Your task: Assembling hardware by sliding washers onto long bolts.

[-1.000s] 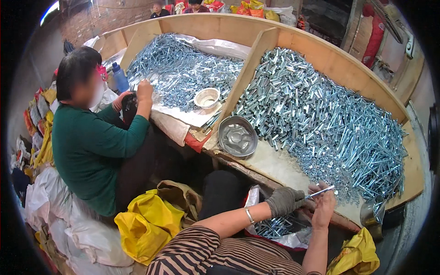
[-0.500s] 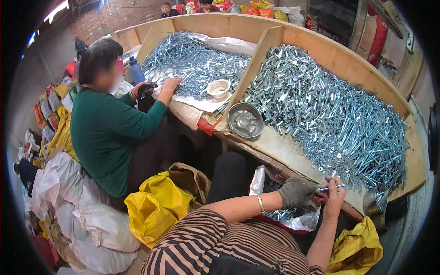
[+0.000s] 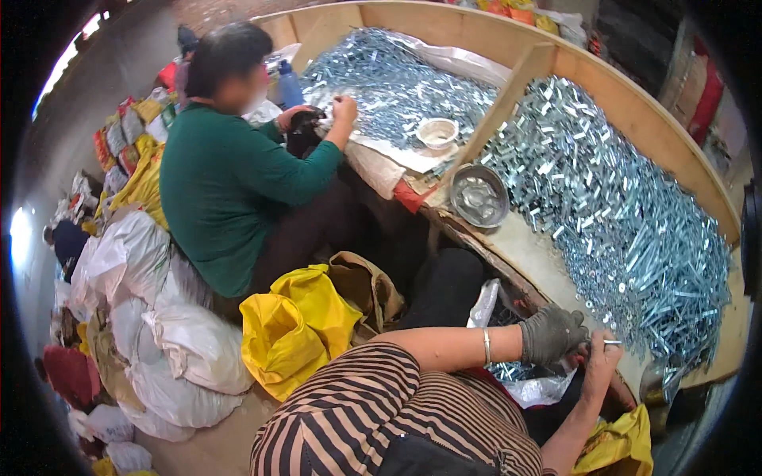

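My left hand (image 3: 553,335), in a grey glove, is closed beside the bench edge. Its curled fingers hide what they hold. Close against it on the right, my bare right hand (image 3: 601,366) pinches a thin metal bolt (image 3: 613,342). The bolt lies nearly level, its left end close to the gloved fingers. Below both hands, an open bag with a silvery lining (image 3: 541,390) holds more metal bolts (image 3: 508,371). Just beyond my hands, small washers and nuts (image 3: 607,293) lie at the front of a large heap of metal rods and sleeves (image 3: 627,198).
A metal bowl (image 3: 479,197) sits by the wooden divider (image 3: 508,107); a white plastic bowl (image 3: 437,133) lies beyond it. A co-worker in a green top (image 3: 238,178) sits at left, hands at another heap. Yellow sacks (image 3: 298,325) and white sacks (image 3: 194,345) crowd the floor. A metal cup (image 3: 656,381) stands right.
The view has swung, shifting the scene rightward. My hands stay together at the bolt, the left fist more curled and the right lower. The co-worker's right hand has lifted off the parts.
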### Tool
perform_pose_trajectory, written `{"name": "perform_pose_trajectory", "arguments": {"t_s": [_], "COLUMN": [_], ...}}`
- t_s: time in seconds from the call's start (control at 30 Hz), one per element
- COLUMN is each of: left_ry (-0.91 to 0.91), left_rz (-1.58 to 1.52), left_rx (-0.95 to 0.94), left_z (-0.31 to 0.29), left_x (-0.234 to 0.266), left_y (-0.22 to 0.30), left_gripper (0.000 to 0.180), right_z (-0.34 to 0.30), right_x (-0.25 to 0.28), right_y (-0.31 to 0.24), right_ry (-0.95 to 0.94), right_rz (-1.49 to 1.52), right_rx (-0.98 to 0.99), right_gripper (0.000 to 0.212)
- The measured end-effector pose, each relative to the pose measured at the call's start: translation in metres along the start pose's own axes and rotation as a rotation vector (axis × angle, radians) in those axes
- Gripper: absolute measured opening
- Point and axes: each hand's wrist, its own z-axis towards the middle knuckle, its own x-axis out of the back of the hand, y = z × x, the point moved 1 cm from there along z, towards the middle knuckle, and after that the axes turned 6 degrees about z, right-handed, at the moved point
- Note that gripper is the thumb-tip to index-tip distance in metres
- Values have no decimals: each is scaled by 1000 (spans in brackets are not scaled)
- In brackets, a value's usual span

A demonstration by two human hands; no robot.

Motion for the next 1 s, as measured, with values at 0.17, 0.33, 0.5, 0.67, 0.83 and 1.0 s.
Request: {"name": "perform_pose_trajectory", "arguments": {"t_s": [0.17, 0.33, 0.5, 0.67, 0.83, 1.0], "left_ry": [-101, -283, 173, 225, -185, -413], "left_rz": [-769, -486, -389, -203, 183, 303], "left_rx": [-69, 242, 572, 748, 866, 732], "left_z": [1, -7, 20, 51, 99, 129], "left_x": [-3, -10, -20, -22, -24, -24], "left_y": [-27, -79, -157, -213, -224, -196], "left_gripper": [18, 21, 23, 33, 50, 45], "right_z": [-17, 29, 54, 52, 55, 59], "right_x": [-4, -15, 17, 8, 5, 9], "right_y": [-1, 21, 56, 83, 81, 85], "right_ry": [-201, -328, 229, 194, 216, 229], "right_rz": [115, -308, -582, -913, -857, -848], "right_rx": [-62, 143, 185, 537, 509, 460], "right_gripper": [14, 19, 15, 10, 11, 12]}}
